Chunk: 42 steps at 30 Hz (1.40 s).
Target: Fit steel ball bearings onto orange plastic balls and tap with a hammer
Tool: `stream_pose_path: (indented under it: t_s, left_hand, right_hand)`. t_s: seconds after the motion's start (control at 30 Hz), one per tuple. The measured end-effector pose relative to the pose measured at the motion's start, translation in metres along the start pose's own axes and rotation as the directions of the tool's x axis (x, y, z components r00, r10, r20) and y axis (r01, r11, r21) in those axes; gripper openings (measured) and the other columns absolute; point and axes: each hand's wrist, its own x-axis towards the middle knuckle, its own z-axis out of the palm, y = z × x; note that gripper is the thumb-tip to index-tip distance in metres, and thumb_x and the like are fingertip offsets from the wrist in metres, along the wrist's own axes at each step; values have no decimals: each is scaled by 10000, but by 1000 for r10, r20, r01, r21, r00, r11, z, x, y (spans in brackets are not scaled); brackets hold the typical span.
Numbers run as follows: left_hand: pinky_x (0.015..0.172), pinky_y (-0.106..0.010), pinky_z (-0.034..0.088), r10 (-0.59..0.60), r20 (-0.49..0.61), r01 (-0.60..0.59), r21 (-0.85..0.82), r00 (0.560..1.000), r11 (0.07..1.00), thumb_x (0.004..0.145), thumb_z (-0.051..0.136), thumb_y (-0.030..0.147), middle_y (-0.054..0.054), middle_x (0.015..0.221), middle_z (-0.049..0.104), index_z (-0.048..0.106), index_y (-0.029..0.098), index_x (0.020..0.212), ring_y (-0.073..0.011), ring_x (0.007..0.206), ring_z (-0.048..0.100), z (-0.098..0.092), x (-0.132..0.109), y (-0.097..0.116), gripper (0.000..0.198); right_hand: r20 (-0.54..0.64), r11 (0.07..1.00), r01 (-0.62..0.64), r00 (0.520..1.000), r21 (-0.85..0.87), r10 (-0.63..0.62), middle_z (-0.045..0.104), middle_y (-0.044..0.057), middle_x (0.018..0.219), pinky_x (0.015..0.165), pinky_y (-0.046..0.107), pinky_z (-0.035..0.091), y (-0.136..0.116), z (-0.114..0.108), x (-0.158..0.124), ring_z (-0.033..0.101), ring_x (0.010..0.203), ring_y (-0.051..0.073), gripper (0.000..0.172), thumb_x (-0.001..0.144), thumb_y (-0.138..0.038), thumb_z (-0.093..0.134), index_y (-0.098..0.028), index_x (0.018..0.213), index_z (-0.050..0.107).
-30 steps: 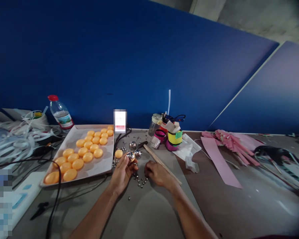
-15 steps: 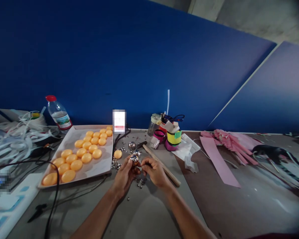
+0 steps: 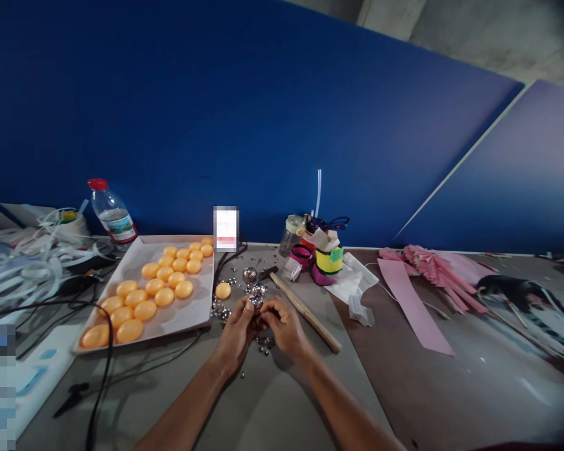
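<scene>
A shiny silver ball (image 3: 255, 300) is pinched in the fingers of my left hand (image 3: 237, 322). Close beside it on the right, my right hand (image 3: 284, 322) has its thumb and fingers pressed together near the ball's lower side; whatever is between them is too small to make out. More silver balls (image 3: 249, 274) lie just beyond my hands. Small silver beads (image 3: 266, 344) are scattered below and left of the fingers. One orange disc (image 3: 223, 290) rests on the table left of the balls.
A white tray (image 3: 195, 313) of orange discs stands at left, a bottle (image 3: 117, 222) behind it. A hammer (image 3: 305, 312) lies right of my hands. Further back are a jar (image 3: 292, 235) and a yellow-green container (image 3: 328, 262). Pink strips (image 3: 416, 304) lie at right.
My right hand has moved slightly left and up, closer to my left hand and the silver ball. The silver ball has shifted a little to the right.
</scene>
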Motion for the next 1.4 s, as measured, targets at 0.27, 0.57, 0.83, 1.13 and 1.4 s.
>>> stream_pose_path:
  t_s: [0.27, 0.57, 0.83, 1.13, 1.4]
  left_hand:
    - [632, -243, 458, 29, 10, -29, -3, 1000, 1000, 769, 635, 410, -6, 832, 606, 565, 181, 916, -118, 685, 557, 1, 1, -2, 281]
    - [612, -259, 455, 33, -15, -31, 116, 999, 993, 723, 670, 427, 4, 733, 599, 542, 192, 960, -125, 614, 557, 0, 0, -6, 358]
    - [600, -244, 450, -87, 90, 96, -97, 992, 991, 797, 597, 436, -19, 750, 611, 555, 175, 908, -120, 607, 570, 0, -2, 8, 287]
    - [691, -296, 486, -92, 154, 130, -258, 984, 957, 825, 559, 435, -41, 739, 617, 603, 142, 829, -115, 599, 548, -5, 1, 18, 296]
    - [660, -280, 485, -82, 98, 107, -282, 992, 954, 787, 604, 453, -37, 723, 624, 595, 141, 807, -120, 590, 554, -9, 5, 21, 313]
  right_hand:
    - [-11, 997, -2, 1000, -74, 1, 516, -12, 697, 597, 233, 429, -3, 0, -2, 497, 618, 114, 97, 746, -166, 478, -189, 683, 548]
    - [-107, 995, -100, 989, 13, 100, 480, -55, 594, 495, 216, 381, 10, 3, -2, 467, 521, 102, 81, 743, -252, 534, -204, 742, 470]
    - [-105, 973, -90, 992, -214, 68, 504, -24, 579, 510, 252, 372, 7, -26, 8, 464, 508, 132, 167, 820, -338, 452, -196, 761, 516]
    - [-151, 268, -180, 981, -946, 125, 607, 141, 1069, 776, 343, 372, 16, -66, 11, 536, 987, 286, 384, 781, -155, 524, -186, 1160, 576]
    - [-66, 384, -19, 992, -923, -111, 639, 103, 857, 670, 266, 378, 15, -69, 15, 585, 781, 197, 216, 852, -137, 401, -144, 911, 609]
